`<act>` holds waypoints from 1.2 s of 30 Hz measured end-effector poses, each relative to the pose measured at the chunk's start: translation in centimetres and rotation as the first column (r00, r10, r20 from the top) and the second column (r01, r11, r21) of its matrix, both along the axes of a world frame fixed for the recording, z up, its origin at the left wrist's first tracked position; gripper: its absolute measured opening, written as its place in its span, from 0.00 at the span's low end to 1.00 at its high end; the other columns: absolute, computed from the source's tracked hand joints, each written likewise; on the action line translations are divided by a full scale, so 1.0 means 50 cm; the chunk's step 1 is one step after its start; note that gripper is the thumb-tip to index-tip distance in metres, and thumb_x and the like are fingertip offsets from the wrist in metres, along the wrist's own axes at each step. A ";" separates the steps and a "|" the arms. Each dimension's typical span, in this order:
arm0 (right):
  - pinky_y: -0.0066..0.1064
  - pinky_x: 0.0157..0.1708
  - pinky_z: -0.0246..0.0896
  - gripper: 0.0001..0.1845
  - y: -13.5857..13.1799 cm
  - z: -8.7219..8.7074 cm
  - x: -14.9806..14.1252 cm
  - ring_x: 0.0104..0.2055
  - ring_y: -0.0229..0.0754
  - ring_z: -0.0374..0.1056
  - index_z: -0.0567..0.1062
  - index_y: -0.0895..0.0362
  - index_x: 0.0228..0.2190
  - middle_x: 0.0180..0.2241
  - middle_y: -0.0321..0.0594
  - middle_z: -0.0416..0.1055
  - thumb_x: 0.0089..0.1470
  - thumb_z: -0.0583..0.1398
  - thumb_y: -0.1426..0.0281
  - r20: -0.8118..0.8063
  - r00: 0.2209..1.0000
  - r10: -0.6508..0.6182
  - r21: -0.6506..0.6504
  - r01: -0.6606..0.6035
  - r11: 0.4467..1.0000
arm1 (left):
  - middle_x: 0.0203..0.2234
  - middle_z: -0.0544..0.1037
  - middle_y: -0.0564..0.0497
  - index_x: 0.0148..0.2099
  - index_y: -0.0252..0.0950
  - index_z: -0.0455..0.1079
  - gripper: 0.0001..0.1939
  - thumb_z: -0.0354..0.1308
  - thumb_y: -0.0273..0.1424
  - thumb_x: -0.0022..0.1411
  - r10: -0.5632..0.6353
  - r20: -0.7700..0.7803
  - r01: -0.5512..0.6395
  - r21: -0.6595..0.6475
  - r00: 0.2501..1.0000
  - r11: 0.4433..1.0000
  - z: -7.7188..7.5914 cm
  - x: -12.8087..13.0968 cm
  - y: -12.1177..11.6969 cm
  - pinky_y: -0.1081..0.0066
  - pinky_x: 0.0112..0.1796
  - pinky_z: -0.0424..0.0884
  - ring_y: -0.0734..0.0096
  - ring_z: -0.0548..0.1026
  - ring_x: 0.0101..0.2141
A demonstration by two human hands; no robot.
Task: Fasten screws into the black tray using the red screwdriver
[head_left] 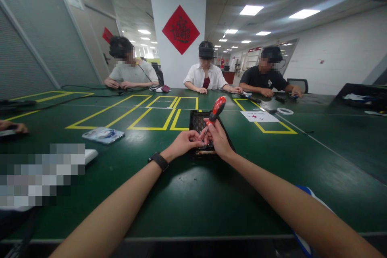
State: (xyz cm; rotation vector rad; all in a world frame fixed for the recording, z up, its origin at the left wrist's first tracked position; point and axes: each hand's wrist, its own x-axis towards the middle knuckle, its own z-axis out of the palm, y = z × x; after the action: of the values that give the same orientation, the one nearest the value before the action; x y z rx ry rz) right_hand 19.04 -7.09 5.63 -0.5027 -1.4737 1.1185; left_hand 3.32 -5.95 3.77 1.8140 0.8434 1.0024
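Observation:
My right hand [220,140] is closed round the lower part of a screwdriver [219,109] with a red and black handle. The handle points up and its thin shaft slants down to the left. My left hand [185,144], with a dark watch on the wrist, has its fingers pinched together beside the screwdriver's tip. Whatever sits between those fingertips is too small to make out. Under both hands lies a black tray [196,117] with dark contents, partly covered by my fingers. A pale strip [204,152] shows at its near end.
Yellow tape [148,128] marks rectangles on the green table [187,197]. A phone-like flat item [103,135] lies left; a printed paper [260,116] and a white tape roll [285,111] lie right. Three people sit opposite; another person's hand [21,127] shows at far left.

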 end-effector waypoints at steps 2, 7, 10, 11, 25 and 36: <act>0.21 0.17 0.55 0.17 0.000 0.001 0.001 0.15 0.29 0.59 0.61 0.54 0.44 0.22 0.30 0.68 0.56 0.50 0.59 -0.004 1.000 0.009 -0.006 -0.009 1.000 | 0.24 0.73 0.51 0.32 0.30 0.67 0.15 0.62 0.37 0.49 -0.023 0.003 0.023 -0.006 1.000 1.000 -0.003 -0.002 0.002 0.77 0.27 0.62 0.79 0.68 0.24; 0.22 0.15 0.55 0.16 0.000 0.007 0.006 0.14 0.29 0.59 0.62 0.55 0.42 0.20 0.29 0.67 0.55 0.50 0.59 -0.001 0.996 0.084 -0.055 -0.084 0.995 | 0.27 0.73 0.50 0.35 0.29 0.69 0.14 0.58 0.37 0.53 -0.139 -0.007 0.138 -0.028 0.990 0.990 0.004 -0.004 -0.002 0.76 0.29 0.61 0.78 0.68 0.26; 0.22 0.15 0.55 0.16 0.001 0.006 0.006 0.14 0.30 0.59 0.62 0.55 0.42 0.21 0.29 0.67 0.55 0.51 0.59 -0.013 0.997 0.070 -0.043 -0.070 0.997 | 0.27 0.73 0.50 0.35 0.29 0.69 0.14 0.59 0.37 0.53 -0.125 -0.006 0.125 -0.023 0.992 0.992 0.008 -0.003 -0.005 0.76 0.30 0.62 0.78 0.68 0.27; 0.22 0.15 0.55 0.16 0.001 0.005 0.006 0.14 0.29 0.59 0.62 0.55 0.42 0.21 0.29 0.67 0.55 0.51 0.59 -0.018 0.998 0.061 -0.035 -0.061 0.997 | 0.27 0.73 0.51 0.35 0.30 0.68 0.14 0.60 0.37 0.52 -0.107 -0.003 0.107 -0.016 0.994 0.994 0.007 -0.003 -0.005 0.76 0.30 0.62 0.78 0.68 0.27; 0.22 0.17 0.57 0.16 0.006 0.002 0.005 0.16 0.30 0.62 0.60 0.55 0.44 0.24 0.31 0.69 0.56 0.50 0.59 -0.029 0.997 0.064 -0.046 -0.066 0.997 | 0.27 0.75 0.48 0.35 0.29 0.71 0.15 0.60 0.37 0.52 -0.119 -0.016 0.119 -0.004 0.993 0.993 0.011 -0.015 0.003 0.74 0.32 0.64 0.75 0.70 0.28; 0.22 0.16 0.56 0.16 0.007 0.001 0.004 0.15 0.29 0.61 0.61 0.55 0.43 0.24 0.32 0.69 0.56 0.50 0.60 -0.026 0.996 0.081 -0.035 -0.082 0.996 | 0.28 0.75 0.48 0.35 0.28 0.70 0.15 0.57 0.38 0.54 -0.160 -0.050 0.160 -0.012 0.986 0.987 0.012 -0.012 -0.002 0.73 0.33 0.64 0.74 0.70 0.29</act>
State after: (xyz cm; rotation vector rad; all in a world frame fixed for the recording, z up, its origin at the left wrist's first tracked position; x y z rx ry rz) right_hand 19.22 -6.73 5.66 -0.4563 -1.4661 1.2131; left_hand 2.72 -6.03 4.37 1.8752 0.7185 0.8520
